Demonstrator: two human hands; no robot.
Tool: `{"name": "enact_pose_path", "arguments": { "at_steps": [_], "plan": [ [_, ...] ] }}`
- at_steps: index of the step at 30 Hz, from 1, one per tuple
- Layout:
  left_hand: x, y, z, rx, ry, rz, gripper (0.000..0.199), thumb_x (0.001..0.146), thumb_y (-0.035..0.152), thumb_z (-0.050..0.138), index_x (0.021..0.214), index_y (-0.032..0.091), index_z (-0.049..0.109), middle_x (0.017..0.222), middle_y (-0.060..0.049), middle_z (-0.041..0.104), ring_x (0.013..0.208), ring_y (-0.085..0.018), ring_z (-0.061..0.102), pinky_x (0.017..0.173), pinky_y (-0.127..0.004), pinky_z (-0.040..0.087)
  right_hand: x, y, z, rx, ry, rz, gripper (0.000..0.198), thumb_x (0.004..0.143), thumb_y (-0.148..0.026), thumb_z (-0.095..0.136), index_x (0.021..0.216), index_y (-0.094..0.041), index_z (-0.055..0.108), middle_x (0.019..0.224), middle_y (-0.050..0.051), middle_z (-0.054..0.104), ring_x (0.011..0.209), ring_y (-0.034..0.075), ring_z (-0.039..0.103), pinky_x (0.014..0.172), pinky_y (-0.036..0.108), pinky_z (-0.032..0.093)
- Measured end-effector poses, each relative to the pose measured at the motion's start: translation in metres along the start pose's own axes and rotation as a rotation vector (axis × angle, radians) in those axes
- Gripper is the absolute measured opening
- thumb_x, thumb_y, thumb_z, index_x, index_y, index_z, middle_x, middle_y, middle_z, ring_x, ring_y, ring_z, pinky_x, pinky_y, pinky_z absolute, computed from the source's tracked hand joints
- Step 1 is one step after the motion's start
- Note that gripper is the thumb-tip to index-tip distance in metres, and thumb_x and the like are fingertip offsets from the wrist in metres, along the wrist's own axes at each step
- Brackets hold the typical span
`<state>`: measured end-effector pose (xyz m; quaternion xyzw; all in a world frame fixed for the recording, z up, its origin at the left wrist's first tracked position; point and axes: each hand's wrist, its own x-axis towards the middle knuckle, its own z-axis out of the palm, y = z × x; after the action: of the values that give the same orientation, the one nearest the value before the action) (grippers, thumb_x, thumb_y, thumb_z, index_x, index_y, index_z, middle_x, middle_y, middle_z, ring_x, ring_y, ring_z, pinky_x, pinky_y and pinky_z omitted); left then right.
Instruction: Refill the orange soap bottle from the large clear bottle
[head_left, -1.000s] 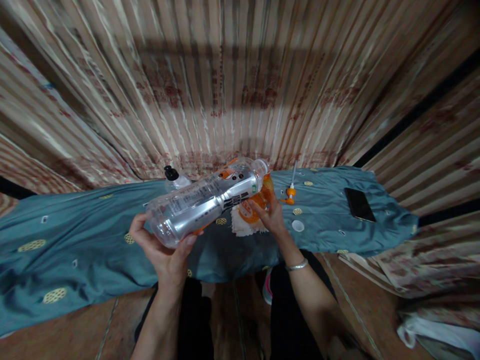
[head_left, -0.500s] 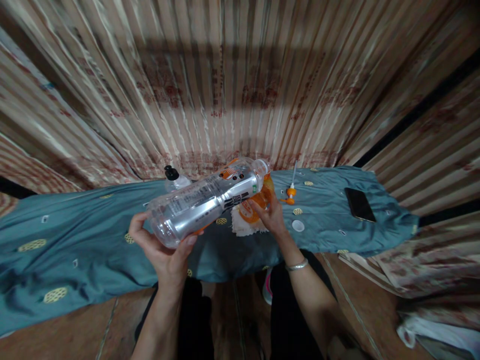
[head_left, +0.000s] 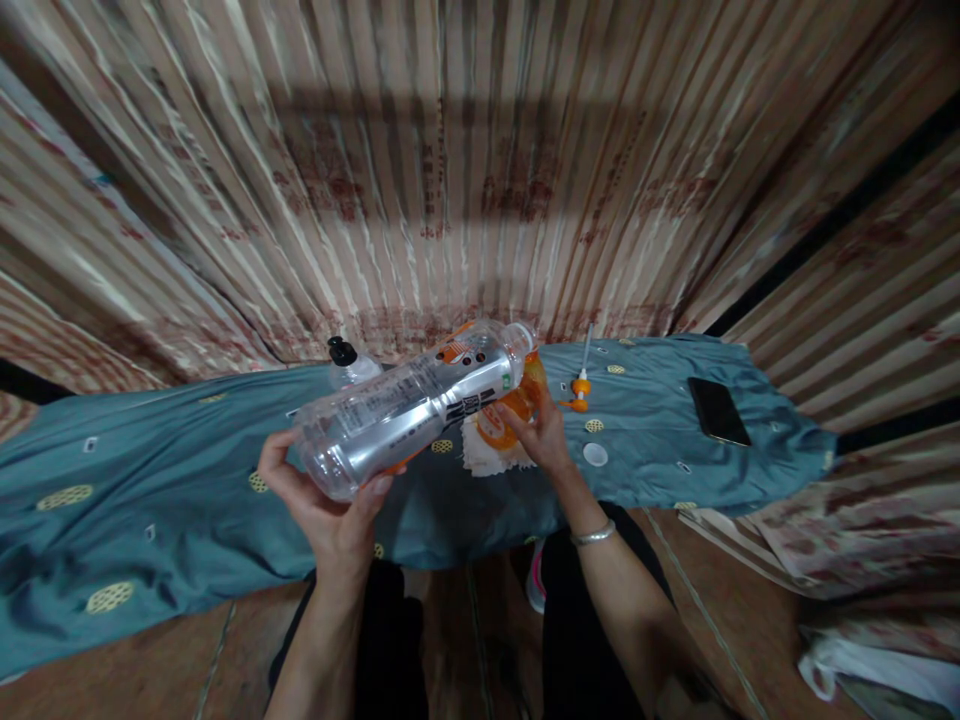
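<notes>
My left hand [head_left: 330, 510] is closed around the base of a large clear plastic bottle [head_left: 412, 405] with a silver and orange label. The bottle lies tilted, its neck higher and to the right, over the top of an orange bottle [head_left: 499, 428]. My right hand [head_left: 541, 435] grips that orange bottle near its upper part. Where the two mouths meet is partly hidden, and whether liquid flows I cannot tell. Beneath the orange bottle is a whitish cloth [head_left: 484, 460]. An orange pump head [head_left: 580, 390] with a clear tube and a white cap [head_left: 595, 455] lie to the right.
A clear bottle with a black pump [head_left: 343, 352] stands behind the large bottle, at the left. A black phone [head_left: 718, 410] lies toward the right end of the teal cloth-covered surface [head_left: 187, 470]. A striped curtain [head_left: 450, 180] hangs close behind.
Both hands and the two bottles hold nearly the same pose. The view has shifted only very slightly.
</notes>
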<state>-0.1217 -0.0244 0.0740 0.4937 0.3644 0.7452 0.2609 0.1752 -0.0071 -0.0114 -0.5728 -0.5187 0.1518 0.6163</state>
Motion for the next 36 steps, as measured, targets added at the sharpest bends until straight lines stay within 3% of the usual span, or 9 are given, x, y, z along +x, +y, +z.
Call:
{"name": "enact_pose_path", "arguments": {
  "at_steps": [4, 7, 15, 19, 24, 30, 36],
  "plan": [
    [-0.0004, 0.0026, 0.0016, -0.044, -0.017, -0.005, 0.102, 0.060, 0.074, 0.118, 0.132, 0.031, 0.061, 0.135, -0.009, 0.059, 0.124, -0.035, 0.069, 0.082, -0.040, 0.068, 0.0003, 0.0021, -0.0006, -0.006, -0.013, 0.017, 0.078, 0.094, -0.078, 0.099, 0.148, -0.025, 0.080, 0.133, 0.019, 0.093, 0.142, 0.048, 0.087, 0.121, 0.068, 0.075],
    [-0.0001, 0.0022, 0.0017, -0.077, -0.009, 0.009, 0.099, 0.060, 0.069, 0.120, 0.131, 0.030, 0.064, 0.134, -0.009, 0.059, 0.124, -0.033, 0.067, 0.082, -0.037, 0.067, 0.0005, 0.0035, -0.0006, -0.021, -0.010, 0.017, 0.078, 0.094, -0.079, 0.098, 0.147, -0.024, 0.080, 0.137, 0.022, 0.092, 0.145, 0.049, 0.085, 0.122, 0.069, 0.074],
    [0.0000, 0.0022, 0.0016, -0.021, 0.012, 0.013, 0.100, 0.059, 0.078, 0.116, 0.129, 0.029, 0.064, 0.133, -0.009, 0.058, 0.123, -0.032, 0.066, 0.078, -0.035, 0.064, -0.0007, 0.0053, 0.0000, 0.003, -0.022, 0.010, 0.080, 0.096, -0.076, 0.098, 0.151, -0.022, 0.079, 0.138, 0.021, 0.093, 0.137, 0.045, 0.090, 0.120, 0.062, 0.075],
    [-0.0007, 0.0012, 0.0010, -0.036, -0.003, -0.008, 0.103, 0.058, 0.077, 0.117, 0.132, 0.030, 0.063, 0.137, -0.009, 0.058, 0.128, -0.035, 0.066, 0.085, -0.040, 0.065, 0.0000, 0.0058, -0.0003, -0.002, -0.013, -0.014, 0.077, 0.096, -0.076, 0.098, 0.149, -0.023, 0.080, 0.135, 0.020, 0.093, 0.138, 0.045, 0.089, 0.122, 0.062, 0.074],
    [0.0005, -0.0019, -0.0015, -0.029, -0.003, 0.014, 0.099, 0.061, 0.075, 0.118, 0.132, 0.031, 0.065, 0.135, -0.007, 0.057, 0.123, -0.031, 0.064, 0.098, -0.042, 0.062, 0.0006, 0.0040, -0.0002, -0.006, -0.012, -0.018, 0.078, 0.097, -0.078, 0.097, 0.150, -0.024, 0.081, 0.136, 0.019, 0.093, 0.139, 0.045, 0.089, 0.123, 0.062, 0.073],
    [0.0007, -0.0013, 0.0004, -0.008, -0.012, 0.002, 0.104, 0.058, 0.077, 0.116, 0.132, 0.032, 0.060, 0.134, -0.008, 0.059, 0.127, -0.034, 0.067, 0.096, -0.044, 0.061, 0.0003, 0.0035, -0.0006, -0.009, -0.012, -0.013, 0.078, 0.097, -0.078, 0.097, 0.150, -0.024, 0.080, 0.134, 0.018, 0.094, 0.137, 0.045, 0.089, 0.122, 0.064, 0.074],
    [0.0007, -0.0006, 0.0011, 0.016, -0.006, 0.035, 0.101, 0.063, 0.081, 0.113, 0.134, 0.031, 0.061, 0.133, -0.008, 0.062, 0.126, -0.035, 0.069, 0.110, -0.051, 0.062, 0.0009, 0.0066, -0.0020, -0.035, -0.015, -0.022, 0.078, 0.096, -0.076, 0.098, 0.149, -0.023, 0.080, 0.139, 0.021, 0.092, 0.145, 0.048, 0.086, 0.123, 0.065, 0.074]
  ]
}}
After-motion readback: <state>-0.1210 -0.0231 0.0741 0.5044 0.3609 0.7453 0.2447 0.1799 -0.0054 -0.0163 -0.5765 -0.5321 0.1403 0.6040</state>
